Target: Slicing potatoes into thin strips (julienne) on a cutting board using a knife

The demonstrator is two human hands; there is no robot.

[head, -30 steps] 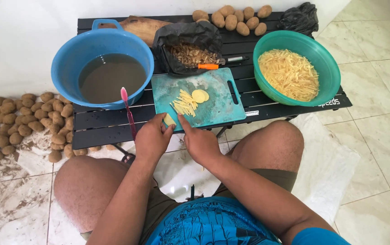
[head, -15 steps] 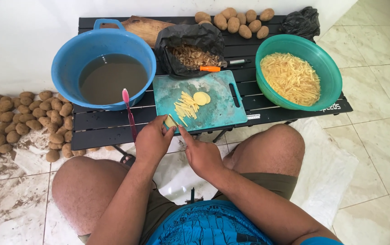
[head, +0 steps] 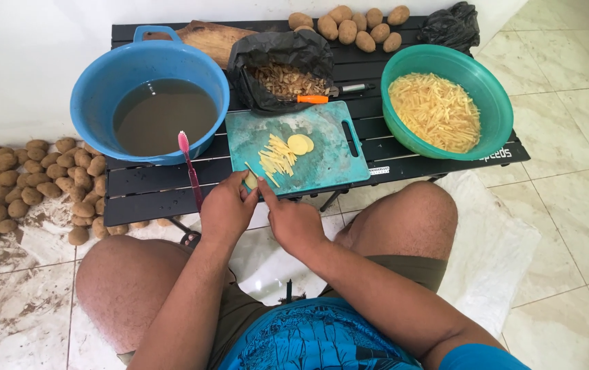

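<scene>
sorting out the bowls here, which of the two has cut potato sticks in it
The green bowl on the right holds the pale potato sticks; the blue tub on the left holds only murky water.

A low black slatted table (head: 150,181) stands on pale marble-tiled floor (head: 568,226) against a white wall (head: 27,62).

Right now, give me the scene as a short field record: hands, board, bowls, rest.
left hand: at the near edge of the cutting board, holding a peeled potato piece
right hand: beside it, fingers by the same piece; any knife is hidden
board: teal, with cut potato sticks and round slices
green bowl: right, full of cut sticks
blue basin: left, holds murky water
black bag: behind the board, holds peelings
toothbrush: pink, on the black table
floor: whole potatoes piled at left
</scene>
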